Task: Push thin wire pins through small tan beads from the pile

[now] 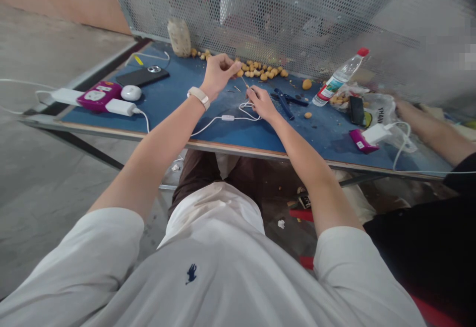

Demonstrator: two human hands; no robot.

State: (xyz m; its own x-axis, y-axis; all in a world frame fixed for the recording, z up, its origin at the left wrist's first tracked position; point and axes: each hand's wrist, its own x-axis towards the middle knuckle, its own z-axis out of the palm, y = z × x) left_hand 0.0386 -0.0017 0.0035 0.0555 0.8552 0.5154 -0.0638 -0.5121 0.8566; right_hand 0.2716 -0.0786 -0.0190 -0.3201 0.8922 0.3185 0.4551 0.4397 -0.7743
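While a person was seated at it, a long blue-topped table (167, 113) with a wooden edge was seen from above, standing on a concrete floor (55, 168) and backed by a perforated metal screen (282, 14). Along the far side, golden-brown lumps (262, 71) were scattered in a loose row, and a cloudy jar (179, 36) was stood behind them. To the right were placed a plastic water bottle (340, 76) with a red cap, lying at a slant, and blue-handled pliers (284, 102); to the left, a dark phone (142, 76) and a magenta power socket (98, 96) were laid. A co-worker's arm (431, 133) was extended in from the right edge. Both of the person's forearms were reached forward over the table, a pale band (198, 97) being worn on the left wrist. The left hand (219, 75) was held nearer the lumps, its fingers curled beside them, though whether anything was gripped could not be told. The right hand (262, 103) was pinched shut on a thin pale stick (244, 83), whose long axis was angled up and to the left, toward the left hand's fingertips (238, 69). A white cable (227, 117) was looped just below the right hand.
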